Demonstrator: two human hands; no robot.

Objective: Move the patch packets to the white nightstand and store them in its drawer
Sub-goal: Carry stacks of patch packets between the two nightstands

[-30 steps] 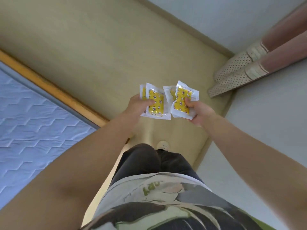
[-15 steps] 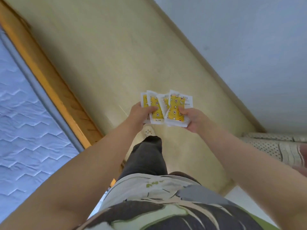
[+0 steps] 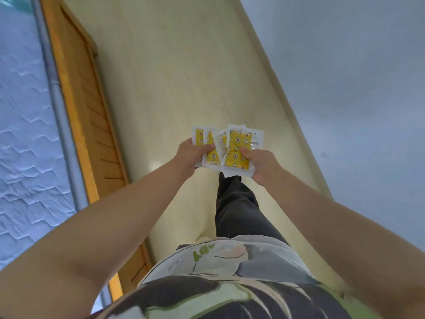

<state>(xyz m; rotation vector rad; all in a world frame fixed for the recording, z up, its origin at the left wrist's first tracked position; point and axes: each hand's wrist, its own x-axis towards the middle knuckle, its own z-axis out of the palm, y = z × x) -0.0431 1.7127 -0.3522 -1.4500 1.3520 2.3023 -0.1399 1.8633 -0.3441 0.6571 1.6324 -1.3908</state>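
Note:
Several patch packets, white pouches with yellow printed centres, are fanned out in front of my body above the floor. My left hand [image 3: 190, 155] grips the left packets [image 3: 208, 143], thumb on top. My right hand [image 3: 262, 162] pinches the right packets [image 3: 239, 146] with its thumb on the yellow print. The two bunches overlap in the middle. No white nightstand or drawer is in view.
A pale wooden floor [image 3: 184, 77] runs ahead between an orange wooden bed frame [image 3: 87, 107] with a quilted mattress [image 3: 20, 134] on the left and a grey wall [image 3: 356, 88] with a baseboard on the right. My dark-trousered leg [image 3: 236, 208] steps forward below the packets.
The view has swung along the floor: the bed frame now runs up the left side and the feet at the right have left the view. Both hands still hold the packets, bunches closer together.

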